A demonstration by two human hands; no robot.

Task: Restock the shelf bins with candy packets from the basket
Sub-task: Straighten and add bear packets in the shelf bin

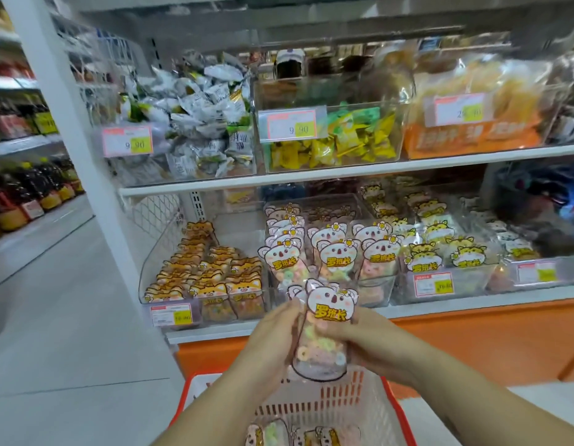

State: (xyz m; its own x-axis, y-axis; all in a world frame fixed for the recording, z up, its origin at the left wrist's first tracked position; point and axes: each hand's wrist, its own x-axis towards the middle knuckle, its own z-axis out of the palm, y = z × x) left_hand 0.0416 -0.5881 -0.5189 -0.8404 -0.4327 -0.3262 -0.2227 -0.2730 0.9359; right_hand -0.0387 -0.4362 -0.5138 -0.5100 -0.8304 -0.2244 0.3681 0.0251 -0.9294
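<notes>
The clear, koala-headed packet of pastel ring candies (322, 352) stands upright in mid-air at the picture's centre. Its long axis runs from 6 to 12 o'clock, leaning slightly towards 1. The printed koala header points up at the shelf, with its face towards the camera. The left hand (272, 336) grips its 9 o'clock edge and the right hand (366, 339) its 3 o'clock edge. The fingers (330, 331) of both are curled and clamped on the film (another koala ear peeks out behind, at 10 o'clock). Directly below, at 6 o'clock, sits the red slotted plastic basket (182, 403) with more candy packets (269, 432) lying in it. At 12 o'clock, the clear plastic bin of matching koala packets (376, 288) sits on the lower shelf.
</notes>
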